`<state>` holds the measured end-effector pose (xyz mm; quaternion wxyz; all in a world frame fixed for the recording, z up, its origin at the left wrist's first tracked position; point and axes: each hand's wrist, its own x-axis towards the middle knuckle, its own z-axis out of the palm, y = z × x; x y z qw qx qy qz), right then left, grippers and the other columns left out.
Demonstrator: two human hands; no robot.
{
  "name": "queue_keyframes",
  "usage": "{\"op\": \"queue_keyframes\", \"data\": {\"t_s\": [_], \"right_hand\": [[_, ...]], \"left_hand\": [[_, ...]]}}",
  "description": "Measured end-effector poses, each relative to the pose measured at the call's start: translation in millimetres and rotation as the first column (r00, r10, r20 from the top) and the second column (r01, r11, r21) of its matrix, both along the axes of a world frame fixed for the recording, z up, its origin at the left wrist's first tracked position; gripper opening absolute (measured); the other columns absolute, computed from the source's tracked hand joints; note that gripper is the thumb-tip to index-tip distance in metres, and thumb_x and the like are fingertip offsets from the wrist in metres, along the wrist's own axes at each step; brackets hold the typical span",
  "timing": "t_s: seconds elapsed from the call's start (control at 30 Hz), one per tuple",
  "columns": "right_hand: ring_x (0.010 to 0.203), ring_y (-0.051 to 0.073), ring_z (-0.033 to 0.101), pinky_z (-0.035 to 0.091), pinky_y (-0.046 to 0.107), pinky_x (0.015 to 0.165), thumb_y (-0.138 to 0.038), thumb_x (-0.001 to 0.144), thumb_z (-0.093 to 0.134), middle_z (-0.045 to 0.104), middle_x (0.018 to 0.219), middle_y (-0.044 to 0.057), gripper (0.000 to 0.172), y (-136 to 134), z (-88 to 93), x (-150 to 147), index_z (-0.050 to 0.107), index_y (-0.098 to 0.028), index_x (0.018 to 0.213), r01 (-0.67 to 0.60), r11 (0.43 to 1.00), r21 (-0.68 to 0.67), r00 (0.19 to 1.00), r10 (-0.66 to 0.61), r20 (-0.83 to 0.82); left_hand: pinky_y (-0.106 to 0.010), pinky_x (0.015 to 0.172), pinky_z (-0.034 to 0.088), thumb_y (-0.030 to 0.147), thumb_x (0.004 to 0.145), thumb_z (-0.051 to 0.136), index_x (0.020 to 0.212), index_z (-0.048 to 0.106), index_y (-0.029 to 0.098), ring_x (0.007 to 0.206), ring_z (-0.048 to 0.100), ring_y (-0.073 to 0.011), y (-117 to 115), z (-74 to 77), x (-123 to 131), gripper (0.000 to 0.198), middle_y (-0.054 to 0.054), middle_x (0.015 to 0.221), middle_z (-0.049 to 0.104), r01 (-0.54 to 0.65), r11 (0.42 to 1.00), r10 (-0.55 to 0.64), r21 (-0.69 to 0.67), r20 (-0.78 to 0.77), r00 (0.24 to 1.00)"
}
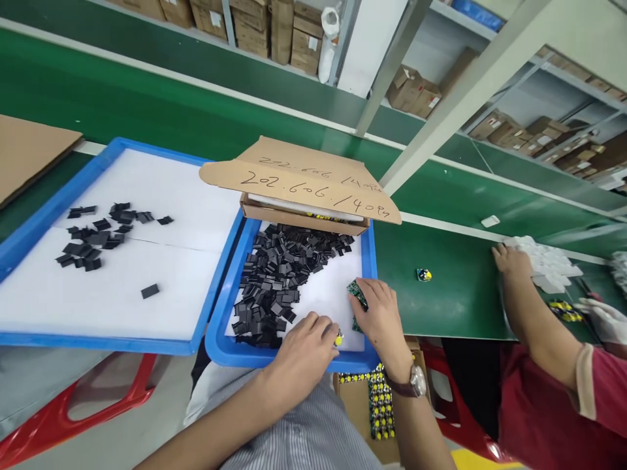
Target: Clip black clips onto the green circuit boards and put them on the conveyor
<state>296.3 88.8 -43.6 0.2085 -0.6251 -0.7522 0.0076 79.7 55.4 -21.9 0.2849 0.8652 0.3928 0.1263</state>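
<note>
My left hand (pixel 306 343) is closed over the front edge of a blue tray (pixel 218 346). From between its fingers peeks a small part with a yellow component (pixel 338 337); the rest of that part is hidden. At the tray's right side, my right hand (pixel 379 313) grips a green circuit board (pixel 357 294). More green board shows just under that hand, against the white liner. Many black plastic clips (pixel 274 281) are heaped in the left and back of the tray, apart from both hands.
An open cardboard box (pixel 304 217) with handwriting on its flap stands at the tray's back. Another blue tray (pixel 210 307) with scattered black clips lies left. Below is a carton of yellow-topped boards (pixel 381 408). A small board (pixel 424 275) and a co-worker's hand (pixel 512 259) are right.
</note>
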Motion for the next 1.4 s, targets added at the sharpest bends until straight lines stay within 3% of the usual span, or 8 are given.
{"op": "queue_keyframes", "data": {"t_s": [0.13, 0.3, 0.4, 0.5, 0.73, 1.0, 1.2, 1.4], "right_hand": [[0.114, 0.035, 0.063, 0.048, 0.058, 0.100, -0.025, 0.097, 0.063, 0.072, 0.119, 0.016, 0.032, -5.8, 13.3, -21.9, 0.064, -0.017, 0.128, -0.150, 0.989, 0.017, 0.978, 0.151, -0.142], [0.133, 0.027, 0.055, 0.049, 0.049, 0.111, -0.029, 0.096, 0.068, 0.062, 0.141, 0.010, 0.055, -22.4, 38.8, -55.3, 0.048, -0.028, 0.147, -0.547, 0.828, -0.121, 0.769, 0.440, -0.463], [0.134, 0.029, 0.055, 0.051, 0.049, 0.111, -0.035, 0.097, 0.067, 0.057, 0.146, 0.012, 0.049, -4.8, 35.1, -56.2, 0.054, -0.026, 0.143, -0.441, 0.883, -0.164, 0.831, 0.332, -0.447], [0.122, 0.030, 0.063, 0.053, 0.051, 0.105, -0.029, 0.101, 0.056, 0.067, 0.130, 0.014, 0.033, 28.0, 20.5, -53.2, 0.063, -0.020, 0.133, -0.261, 0.956, -0.130, 0.932, 0.215, -0.292], [0.099, 0.029, 0.069, 0.058, 0.045, 0.092, -0.021, 0.100, 0.054, 0.072, 0.104, 0.012, 0.026, 78.5, 3.4, -72.3, 0.076, -0.019, 0.113, -0.283, 0.949, -0.137, 0.948, 0.255, -0.188], [0.076, 0.021, 0.066, 0.057, 0.037, 0.076, -0.028, 0.097, 0.056, 0.071, 0.088, 0.008, 0.023, 75.0, 12.2, -73.7, 0.077, -0.018, 0.099, -0.230, 0.960, -0.162, 0.907, 0.151, -0.394], [0.055, 0.017, 0.067, 0.058, 0.031, 0.055, -0.042, 0.098, 0.058, 0.071, 0.065, 0.003, 0.032, 46.6, 17.4, -84.1, 0.074, -0.014, 0.099, -0.231, 0.936, -0.266, 0.760, 0.002, -0.650], [0.058, 0.015, 0.068, 0.060, 0.030, 0.060, -0.042, 0.090, 0.072, 0.071, 0.072, 0.001, 0.029, 16.5, 34.7, -97.1, 0.077, -0.019, 0.107, -0.308, 0.905, -0.292, 0.519, -0.098, -0.849]], "left_hand": [[-0.053, 0.108, 0.051, 0.033, 0.098, 0.063, 0.140, 0.057, 0.022, 0.128, 0.058, -0.0323, 0.8, 4.8, -20.5, 0.044, -0.013, 0.140, 0.061, -0.161, 0.949, 0.229, -0.270, 0.244, 0.942], [-0.040, 0.094, 0.060, 0.039, 0.099, 0.059, 0.145, 0.050, 0.024, 0.103, 0.072, -0.0219, 3.4, 6.5, -37.1, 0.050, -0.010, 0.129, 0.069, -0.138, 0.691, 0.634, -0.709, 0.503, 0.588], [-0.033, 0.078, 0.062, 0.038, 0.095, 0.065, 0.133, 0.059, 0.021, 0.077, 0.071, -0.0159, 5.0, 5.9, -44.9, 0.042, -0.007, 0.111, 0.073, -0.201, 0.609, 0.753, -0.767, 0.480, 0.450], [-0.030, 0.070, 0.060, 0.039, 0.093, 0.068, 0.119, 0.067, 0.020, 0.066, 0.068, -0.0130, 3.7, 6.0, -54.3, 0.033, -0.005, 0.102, 0.073, -0.231, 0.583, 0.779, -0.779, 0.456, 0.430], [-0.030, 0.067, 0.060, 0.041, 0.091, 0.068, 0.107, 0.071, 0.021, 0.066, 0.068, -0.0142, -8.5, 9.4, -70.4, 0.026, -0.005, 0.103, 0.074, -0.198, 0.621, 0.728, -0.758, 0.466, 0.502], [-0.028, 0.062, 0.059, 0.041, 0.095, 0.064, 0.107, 0.071, 0.023, 0.070, 0.068, -0.0156, -3.6, 3.8, -83.5, 0.023, -0.005, 0.101, 0.075, -0.261, 0.682, 0.688, -0.683, 0.477, 0.547], [-0.031, 0.079, 0.057, 0.037, 0.099, 0.059, 0.110, 0.071, 0.026, 0.094, 0.070, -0.0200, 12.2, 7.7, -80.5, 0.020, -0.004, 0.105, 0.074, -0.371, 0.800, 0.579, -0.472, 0.445, 0.683], [-0.033, 0.088, 0.053, 0.027, 0.100, 0.057, 0.122, 0.066, 0.023, 0.096, 0.068, -0.0190, 28.3, 13.3, -66.7, 0.024, -0.004, 0.105, 0.071, -0.406, 0.862, 0.507, -0.303, 0.509, 0.696]]}}
